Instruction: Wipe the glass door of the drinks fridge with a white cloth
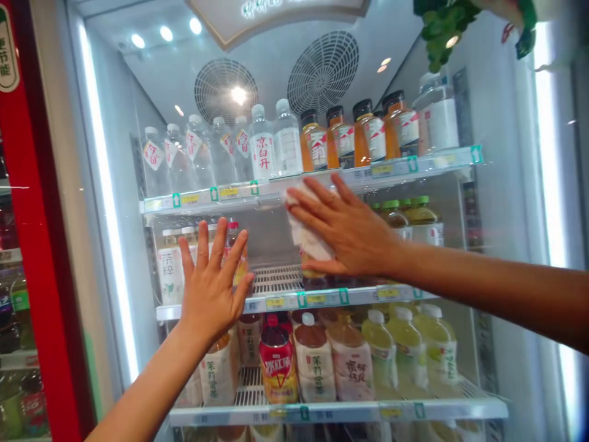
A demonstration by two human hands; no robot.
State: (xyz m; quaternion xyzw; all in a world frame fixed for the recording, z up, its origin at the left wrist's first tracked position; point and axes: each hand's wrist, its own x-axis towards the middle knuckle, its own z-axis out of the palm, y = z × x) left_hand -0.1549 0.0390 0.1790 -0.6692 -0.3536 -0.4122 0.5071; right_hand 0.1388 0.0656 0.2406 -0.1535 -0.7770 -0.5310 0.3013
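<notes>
A glass-fronted drinks cooler fills the view, its shelves [322,410] lined with bottles. My left hand [214,282] lies flat with fingers spread, seemingly on the glass, in front of the middle shelf's left part. Further right, my right hand [340,227] presses a crumpled white cloth or tissue [306,236] flat under its palm and fingers, between the top and middle shelves. Behind the left fingers stand white-labelled bottles [170,264]. A bottle's lower part shows below the cloth.
Clear water bottles [262,147] and orange bottles with black caps [368,138] stand on the top shelf. Larger bottles [278,362] fill the bottom one. Green leaves [442,37] hang at the upper right. A red frame [41,245] runs down the left side.
</notes>
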